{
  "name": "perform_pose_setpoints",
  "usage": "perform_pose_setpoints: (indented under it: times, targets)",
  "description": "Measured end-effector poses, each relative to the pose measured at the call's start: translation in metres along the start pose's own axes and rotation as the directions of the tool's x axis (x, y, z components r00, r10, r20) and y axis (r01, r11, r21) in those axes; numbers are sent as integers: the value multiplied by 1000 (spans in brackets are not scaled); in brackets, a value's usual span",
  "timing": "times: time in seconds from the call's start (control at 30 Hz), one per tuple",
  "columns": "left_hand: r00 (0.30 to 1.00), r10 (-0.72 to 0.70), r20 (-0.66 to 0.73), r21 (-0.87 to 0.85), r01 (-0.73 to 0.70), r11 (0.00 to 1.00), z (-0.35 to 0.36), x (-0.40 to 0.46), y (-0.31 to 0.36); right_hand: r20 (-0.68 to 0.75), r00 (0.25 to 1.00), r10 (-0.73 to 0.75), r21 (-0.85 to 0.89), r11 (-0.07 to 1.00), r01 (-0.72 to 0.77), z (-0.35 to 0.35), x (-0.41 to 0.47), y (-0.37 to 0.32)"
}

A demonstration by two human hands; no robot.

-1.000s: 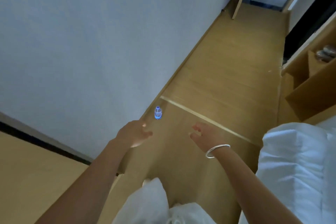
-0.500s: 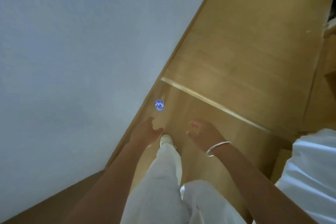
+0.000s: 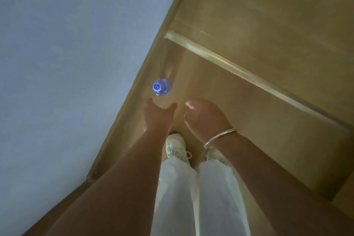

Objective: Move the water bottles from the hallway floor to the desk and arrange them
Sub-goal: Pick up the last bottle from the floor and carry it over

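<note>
One clear water bottle [image 3: 161, 87] with a blue cap stands upright on the wooden hallway floor, close to the skirting board of the left wall; I look almost straight down on its cap. My left hand [image 3: 158, 116] reaches out just below it, thumb and fingers spread, a short gap short of the bottle. My right hand [image 3: 206, 118], with a silver bangle at the wrist, hovers to the right of the left hand with loosely curled fingers and holds nothing. The desk is out of view.
A pale wall [image 3: 67, 63] runs along the left. A light threshold strip [image 3: 249, 76] crosses the wooden floor [image 3: 268, 15] diagonally beyond the bottle. My white trousers and white shoes [image 3: 175, 145] stand just behind the hands.
I have stepped closer and tilted my view down, so the bottle looms larger. Both hands have moved toward it, and the left hand has spread below the cap.
</note>
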State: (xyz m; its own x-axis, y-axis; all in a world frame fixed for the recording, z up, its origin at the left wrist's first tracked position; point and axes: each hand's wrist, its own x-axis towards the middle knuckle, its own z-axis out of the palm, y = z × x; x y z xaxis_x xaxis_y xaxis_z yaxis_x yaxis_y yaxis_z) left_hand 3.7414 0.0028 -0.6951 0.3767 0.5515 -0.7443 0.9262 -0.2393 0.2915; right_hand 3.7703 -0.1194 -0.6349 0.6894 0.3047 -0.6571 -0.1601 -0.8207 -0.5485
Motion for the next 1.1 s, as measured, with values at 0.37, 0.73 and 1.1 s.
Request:
perform_pose_setpoints:
  times: [0.37,0.73,1.1]
  targets:
    - [995,-92,-41,-380,70,922,58,158,-17,84,996,41,20,999,-43,57,86,60]
    - [935,351,56,186,-356,916,-58,49,-23,138,987,-86,-187,976,111,9,51,-7]
    - [862,502,-72,294,-463,836,-213,-168,10,178,843,-508,-110,841,530,-50,-76,-123]
